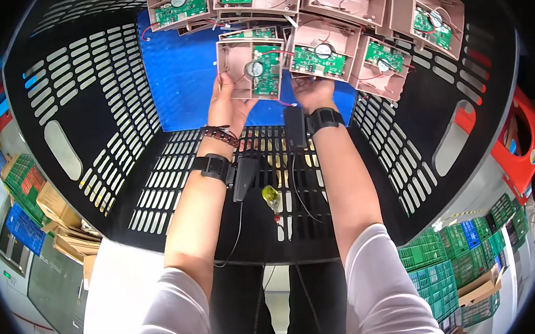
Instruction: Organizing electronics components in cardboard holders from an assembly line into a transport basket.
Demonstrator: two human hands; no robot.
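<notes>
My left hand (230, 105) is closed on a pink plastic housing (236, 62), its thumb on the left wall and its other fingers at the lower edge. Inside that housing are a green circuit board (266, 75) and a round silver part (253, 68) with thin wires. My right hand (314, 92) is at the lower edge of a neighbouring pink housing (345, 33), fingers curled up against its underside and partly hidden. That one also carries a green board (319, 61) and a round part. Another such housing (382, 85) lies tilted to its right.
Several more pink housings (258, 7) are packed along the far side, on a blue sheet (182, 80). A black slotted crate (79, 86) surrounds everything. Straps with small black boxes (245, 177) and cables are on my wrists. Green crates (429, 249) and cardboard (58, 207) stand outside.
</notes>
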